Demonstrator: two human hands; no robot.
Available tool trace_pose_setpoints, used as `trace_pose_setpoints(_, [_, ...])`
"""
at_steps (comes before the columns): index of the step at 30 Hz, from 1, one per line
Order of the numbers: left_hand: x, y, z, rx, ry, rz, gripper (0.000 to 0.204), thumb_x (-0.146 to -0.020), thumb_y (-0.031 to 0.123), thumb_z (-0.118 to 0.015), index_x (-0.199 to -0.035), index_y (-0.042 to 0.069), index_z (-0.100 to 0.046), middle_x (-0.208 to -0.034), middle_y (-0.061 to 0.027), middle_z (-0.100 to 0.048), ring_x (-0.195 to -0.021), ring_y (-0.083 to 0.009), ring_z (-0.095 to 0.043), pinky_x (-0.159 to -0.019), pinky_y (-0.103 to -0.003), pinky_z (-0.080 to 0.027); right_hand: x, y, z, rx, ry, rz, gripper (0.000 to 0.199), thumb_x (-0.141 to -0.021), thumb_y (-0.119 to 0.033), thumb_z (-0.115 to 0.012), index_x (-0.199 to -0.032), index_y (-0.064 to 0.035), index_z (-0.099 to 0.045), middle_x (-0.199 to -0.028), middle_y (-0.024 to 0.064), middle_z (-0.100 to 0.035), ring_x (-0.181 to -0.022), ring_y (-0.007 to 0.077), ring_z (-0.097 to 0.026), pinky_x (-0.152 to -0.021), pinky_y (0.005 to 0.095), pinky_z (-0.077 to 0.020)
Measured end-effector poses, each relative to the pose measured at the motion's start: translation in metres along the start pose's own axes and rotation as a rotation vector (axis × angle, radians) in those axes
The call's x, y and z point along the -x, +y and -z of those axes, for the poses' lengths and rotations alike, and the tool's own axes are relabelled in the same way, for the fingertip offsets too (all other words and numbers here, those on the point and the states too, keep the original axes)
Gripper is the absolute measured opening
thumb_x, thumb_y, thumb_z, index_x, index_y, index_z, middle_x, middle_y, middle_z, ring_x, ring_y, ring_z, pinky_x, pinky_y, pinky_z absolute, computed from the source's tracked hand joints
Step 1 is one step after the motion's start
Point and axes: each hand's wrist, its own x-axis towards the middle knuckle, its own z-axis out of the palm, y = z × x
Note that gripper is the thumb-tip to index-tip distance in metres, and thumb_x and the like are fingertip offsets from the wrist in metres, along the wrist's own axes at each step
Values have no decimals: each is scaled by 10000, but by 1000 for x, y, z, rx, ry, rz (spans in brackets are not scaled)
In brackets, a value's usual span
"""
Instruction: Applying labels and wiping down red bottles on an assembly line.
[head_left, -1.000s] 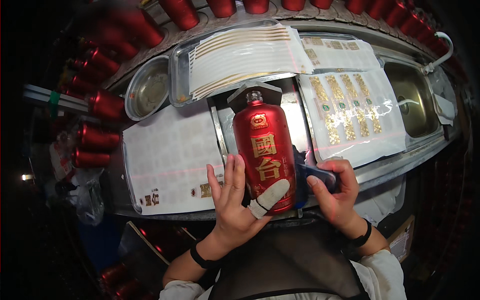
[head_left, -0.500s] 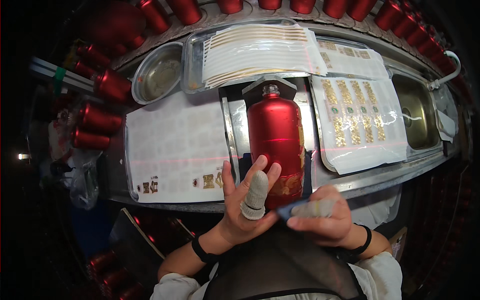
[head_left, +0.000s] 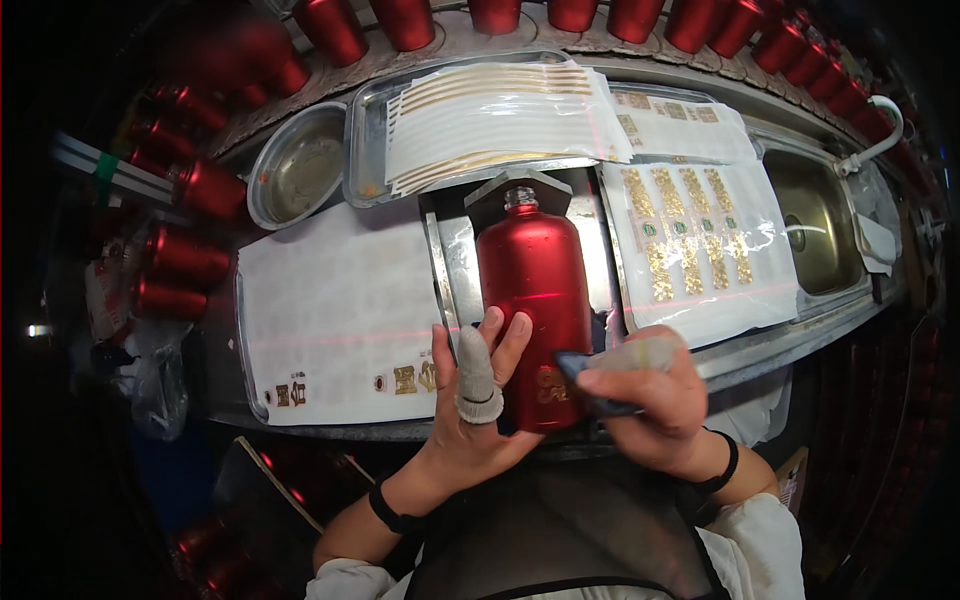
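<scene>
A glossy red bottle with a bare clear neck lies in the middle, its neck away from me. Gold lettering-like decoration shows on its lower side. My left hand holds the bottle's lower left, fingers stretched along it and the thumb by its base. A grey knitted cot covers one finger. My right hand, also with a fabric finger cover, grips a dark blue-grey flat pad. The pad touches or nearly touches the bottle beside the decoration; its exact kind is unclear.
Left of the bottle lies a white decal sheet; a gold decal sheet lies right. Behind are a tray with stacked sheets, a metal bowl and a sink. Red bottles line the far edge.
The bottle has turned, so the gold patch along its right side is out of sight. My right hand and the pad have moved up against the bottle's right side; my left fingers shifted slightly.
</scene>
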Motion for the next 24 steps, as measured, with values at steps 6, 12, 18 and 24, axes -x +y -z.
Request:
trace_pose_setpoints(6, [-15, 6, 2, -55, -23, -99, 916, -753, 161, -779, -1508, 64, -269, -1532, -121, -445, -1442, -327, -375, -1195, -561, -67, 5, -8, 7, -85, -78, 54, 348, -648, -35, -742, -988, -108, -761, -937, 33, -673, -788, 224, -595, -677, 358, -504])
trace_pose_setpoints(12, [-19, 7, 5, -193, -135, -164, 976, -750, 176, -769, -1505, -29, -186, -1495, -171, -472, -1449, -362, -346, -1191, -587, -70, 8, -5, 5, -283, -146, 20, 347, -672, -19, -743, -1013, -84, -754, -963, 60, -692, -827, 229, -631, -734, 369, -508])
trace_pose_setpoints(18, [-17, 8, 0, -136, -59, -179, 1024, -721, 209, -790, -1508, -35, -181, -1512, -191, -440, -1449, -362, -340, -1175, -619, -56, 17, -7, 9, -336, -157, 36, 341, -641, -29, -755, -977, -84, -754, -959, 59, -698, -796, 250, -620, -752, 381, -517])
trace_pose_setpoints(24, [-5, 2, 2, -197, -131, -118, 655, -698, 421, -849, -1309, 281, -661, -1615, -212, -230, -1515, -378, -157, -1148, -641, 32, 22, -2, 24, -419, -285, -152, 305, -727, 2, -761, -1023, -55, -720, -976, 65, -679, -856, 210, -659, -795, 348, -531])
